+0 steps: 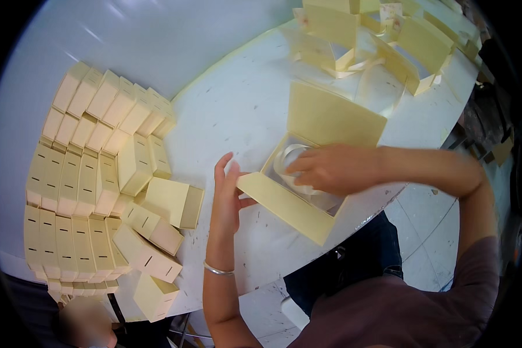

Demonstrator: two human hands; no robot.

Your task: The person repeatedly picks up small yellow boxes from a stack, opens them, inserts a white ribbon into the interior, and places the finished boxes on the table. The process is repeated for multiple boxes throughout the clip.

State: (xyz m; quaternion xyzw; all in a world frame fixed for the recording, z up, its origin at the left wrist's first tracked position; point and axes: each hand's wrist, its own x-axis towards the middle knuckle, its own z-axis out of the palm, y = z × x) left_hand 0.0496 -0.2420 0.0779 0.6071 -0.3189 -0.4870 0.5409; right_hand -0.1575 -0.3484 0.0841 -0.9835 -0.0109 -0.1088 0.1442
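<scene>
A pale yellow cardboard box [276,155] lies on the table in front of me, its lid [333,113] raised at the back and its front flap [290,210] folded out toward me. At the flap's left corner, my left hand [227,194] is closed on the card, with some fingers under it and others pointing up. My right hand [332,169] reaches into the box with bent fingers at a white ring-shaped roll [282,159]. The fingertips and part of the roll are hidden by the hand, which is slightly blurred.
Stacked yellow boxes [69,180] with dark slots fill the table's left side. Several looser ones, including a tilted box [148,252], lie nearer my left arm. Open boxes [412,52] stand at the far right. Another person [84,322] is at the lower left.
</scene>
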